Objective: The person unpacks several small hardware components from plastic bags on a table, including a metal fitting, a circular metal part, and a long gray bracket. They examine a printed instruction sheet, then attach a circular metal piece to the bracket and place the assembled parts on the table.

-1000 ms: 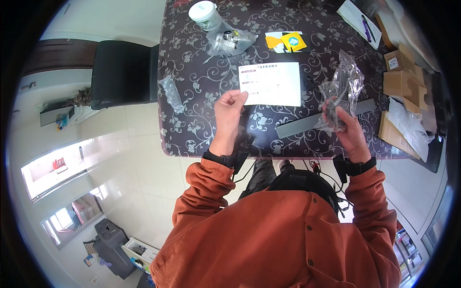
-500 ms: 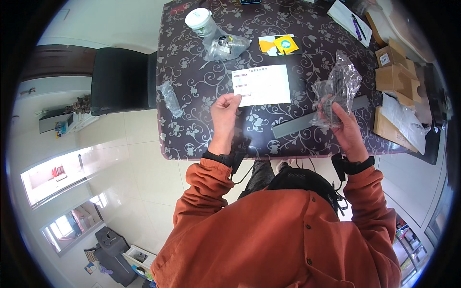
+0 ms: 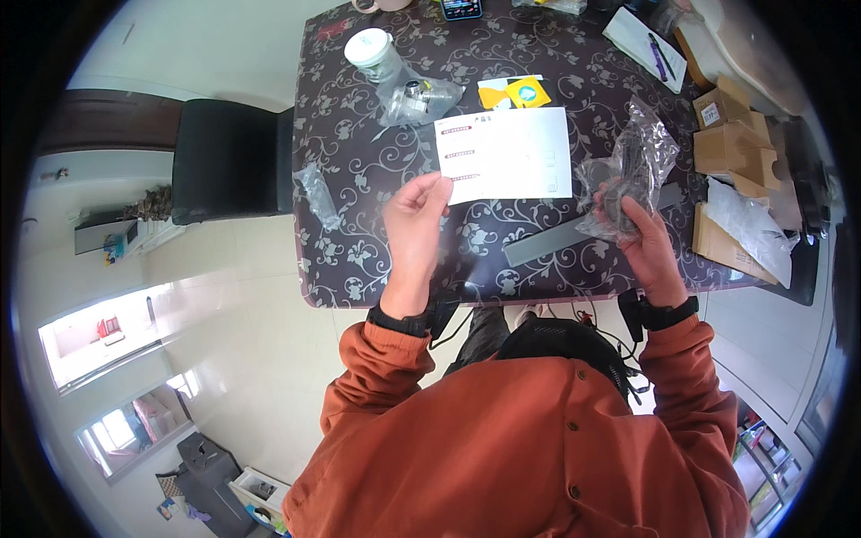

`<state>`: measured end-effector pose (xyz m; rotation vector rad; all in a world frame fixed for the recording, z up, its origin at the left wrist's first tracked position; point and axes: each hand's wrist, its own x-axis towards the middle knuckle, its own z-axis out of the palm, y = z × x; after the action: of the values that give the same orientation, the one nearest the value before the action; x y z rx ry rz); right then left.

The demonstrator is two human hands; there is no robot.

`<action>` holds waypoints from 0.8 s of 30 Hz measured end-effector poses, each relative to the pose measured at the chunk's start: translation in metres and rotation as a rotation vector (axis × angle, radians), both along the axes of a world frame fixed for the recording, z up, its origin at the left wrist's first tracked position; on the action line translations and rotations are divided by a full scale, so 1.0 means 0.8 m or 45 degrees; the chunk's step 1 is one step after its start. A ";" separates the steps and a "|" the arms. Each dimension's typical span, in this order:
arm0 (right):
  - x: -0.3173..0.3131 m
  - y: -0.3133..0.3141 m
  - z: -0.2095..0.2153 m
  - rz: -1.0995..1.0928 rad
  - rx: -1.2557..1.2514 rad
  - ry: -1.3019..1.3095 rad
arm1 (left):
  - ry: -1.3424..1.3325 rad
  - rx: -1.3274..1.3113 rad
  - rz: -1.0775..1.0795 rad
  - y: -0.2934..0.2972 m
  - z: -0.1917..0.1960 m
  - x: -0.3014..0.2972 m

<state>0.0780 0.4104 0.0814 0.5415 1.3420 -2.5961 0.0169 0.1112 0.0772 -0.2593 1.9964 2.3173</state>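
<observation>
My left hand (image 3: 417, 206) pinches the lower left corner of a white printed sheet (image 3: 516, 166), held up over the table. My right hand (image 3: 644, 235) is closed round the lower end of a clear plastic bag (image 3: 659, 148) with a dark part inside; the part's exact kind cannot be made out through the shiny film. A flat grey strip (image 3: 552, 242) lies on the table below, running under the bag. Beyond the sheet are a yellow and white card (image 3: 529, 93) and a clear bag of metal fittings (image 3: 421, 100).
On the patterned table (image 3: 377, 260) stand a white-lidded tub (image 3: 369, 49) and a small crumpled plastic bag (image 3: 317, 195). Opened cardboard boxes (image 3: 735, 148) line the right side, near a notepad (image 3: 637, 45) with pens. A phone (image 3: 462, 8) lies at the far edge; a black chair (image 3: 229, 161) stands left.
The sheet has been raised toward me and looks larger, its right edge shifted right. My left hand moved slightly left with it. My right hand keeps hold of the bag almost in place.
</observation>
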 end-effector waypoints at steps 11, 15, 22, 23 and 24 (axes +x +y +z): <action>-0.001 0.003 0.002 0.035 0.002 -0.001 | 0.077 -0.107 -0.010 0.006 0.035 0.008; 0.001 0.003 0.003 0.021 -0.006 -0.010 | 0.107 -0.105 0.004 0.006 0.036 0.008; 0.004 0.003 0.000 0.001 0.033 0.000 | 0.127 -0.152 -0.003 0.005 0.037 0.008; 0.003 0.004 -0.001 -0.002 0.040 -0.007 | 0.125 -0.158 -0.008 0.005 0.037 0.008; 0.003 0.003 -0.001 -0.004 0.048 -0.013 | 0.122 -0.164 -0.009 0.005 0.038 0.008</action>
<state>0.0806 0.4132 0.0808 0.5624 1.3903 -2.5722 0.0233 0.1153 0.1072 -0.1508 2.1911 2.2404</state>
